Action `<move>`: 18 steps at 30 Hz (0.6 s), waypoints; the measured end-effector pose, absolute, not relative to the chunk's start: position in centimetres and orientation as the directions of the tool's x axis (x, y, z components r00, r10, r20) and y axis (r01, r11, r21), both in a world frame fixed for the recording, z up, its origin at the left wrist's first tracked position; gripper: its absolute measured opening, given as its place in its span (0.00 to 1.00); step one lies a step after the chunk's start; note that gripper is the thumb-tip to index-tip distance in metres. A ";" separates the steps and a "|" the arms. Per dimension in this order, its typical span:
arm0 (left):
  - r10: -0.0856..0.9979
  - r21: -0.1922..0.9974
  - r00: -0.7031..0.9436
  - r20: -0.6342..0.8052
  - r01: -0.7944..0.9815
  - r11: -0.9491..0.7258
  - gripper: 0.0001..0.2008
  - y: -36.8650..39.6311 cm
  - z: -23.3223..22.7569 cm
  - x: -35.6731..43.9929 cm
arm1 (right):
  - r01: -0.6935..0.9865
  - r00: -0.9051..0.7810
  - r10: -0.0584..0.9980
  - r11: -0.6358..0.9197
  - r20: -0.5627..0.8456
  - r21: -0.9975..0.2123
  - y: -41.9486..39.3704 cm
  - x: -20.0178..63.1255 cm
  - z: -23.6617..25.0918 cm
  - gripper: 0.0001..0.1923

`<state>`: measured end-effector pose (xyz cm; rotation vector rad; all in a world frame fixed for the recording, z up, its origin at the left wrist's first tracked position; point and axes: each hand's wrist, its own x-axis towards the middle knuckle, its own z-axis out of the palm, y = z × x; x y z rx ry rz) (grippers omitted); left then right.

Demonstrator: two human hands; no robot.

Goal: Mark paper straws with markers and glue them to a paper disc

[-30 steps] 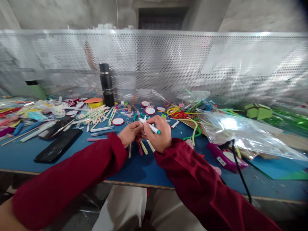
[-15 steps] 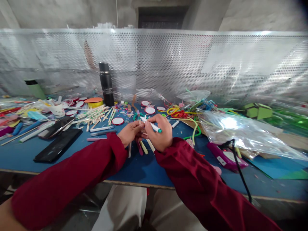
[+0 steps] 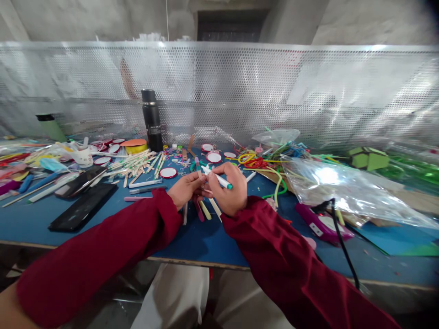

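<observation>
My left hand point(image 3: 188, 188) pinches a craft stick point(image 3: 198, 165) whose upper end shows pink and green colouring. In my right hand point(image 3: 229, 189) is a white marker point(image 3: 219, 179) with a green end, gripped like a pen and slanting toward the stick. The marker's tip is near the stick; whether they touch I cannot tell. Below my hands, a dark pink stick point(image 3: 199, 211) and a pale yellow stick point(image 3: 206, 210) lie on the blue table point(image 3: 185, 246). A pink stick point(image 3: 137, 198) and a white marker point(image 3: 145, 183) rest left of my left hand.
A pile of plain craft sticks point(image 3: 137, 162) and a black bottle point(image 3: 151, 119) stand to the left, with a black phone point(image 3: 83, 208) nearer. On the right are a clear plastic sheet point(image 3: 343, 187), a purple device point(image 3: 322, 224) with a black cable, and yellow pipe cleaners point(image 3: 247, 158).
My right hand and the marker have shifted very slightly to the right. My left hand keeps its hold on the craft stick almost unmoved.
</observation>
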<state>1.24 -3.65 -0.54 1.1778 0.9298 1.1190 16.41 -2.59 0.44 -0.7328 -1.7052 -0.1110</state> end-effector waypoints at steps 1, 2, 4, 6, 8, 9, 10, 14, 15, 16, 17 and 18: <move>0.976 0.987 0.218 0.014 -0.162 0.022 0.22 -3.6 -0.6 1.2 | 0.518 -0.089 0.408 0.798 0.909 -0.307 -2.6 16.4 0.5 0.05; 0.976 0.987 0.218 0.013 -0.159 0.022 0.22 -3.6 -0.6 1.2 | 0.516 -0.092 0.409 0.799 0.908 -0.308 -2.7 16.4 0.5 0.05; 0.976 0.987 0.216 0.010 -0.157 0.024 0.23 -3.6 -0.6 1.2 | 0.516 -0.094 0.413 0.798 0.906 -0.311 -2.7 16.4 0.5 0.05; 0.976 0.986 0.216 0.009 -0.162 0.027 0.23 -3.7 -0.6 1.2 | 0.516 -0.095 0.417 0.797 0.904 -0.313 -2.7 16.4 0.5 0.04; 0.976 0.985 0.216 0.010 -0.170 0.028 0.22 -3.7 -0.6 1.2 | 0.514 -0.098 0.417 0.798 0.904 -0.313 -2.7 16.4 0.5 0.04; 0.976 0.985 0.216 0.011 -0.173 0.028 0.22 -3.7 -0.6 1.2 | 0.513 -0.100 0.418 0.799 0.903 -0.313 -2.7 16.4 0.5 0.04; 0.976 0.984 0.216 0.010 -0.175 0.028 0.22 -3.7 -0.6 1.2 | 0.512 -0.102 0.420 0.799 0.902 -0.314 -2.7 16.4 0.5 0.05; 0.975 0.984 0.222 0.005 -0.173 0.035 0.22 -3.7 -0.6 1.2 | 0.511 -0.107 0.430 0.797 0.897 -0.321 -2.7 16.4 0.5 0.05; 0.975 0.984 0.224 0.004 -0.172 0.035 0.22 -3.6 -0.6 1.2 | 0.512 -0.108 0.431 0.797 0.896 -0.321 -2.7 16.4 0.5 0.05; 0.974 0.985 0.225 0.004 -0.171 0.035 0.22 -3.6 -0.6 1.2 | 0.512 -0.110 0.430 0.797 0.896 -0.320 -2.7 16.4 0.5 0.05; 0.974 0.985 0.226 0.005 -0.172 0.035 0.22 -3.6 -0.7 1.2 | 0.513 -0.112 0.429 0.798 0.896 -0.318 -2.7 16.4 0.5 0.05; 0.974 0.984 0.225 0.006 -0.173 0.034 0.22 -3.6 -0.7 1.2 | 0.513 -0.114 0.427 0.798 0.897 -0.315 -2.7 16.4 0.6 0.05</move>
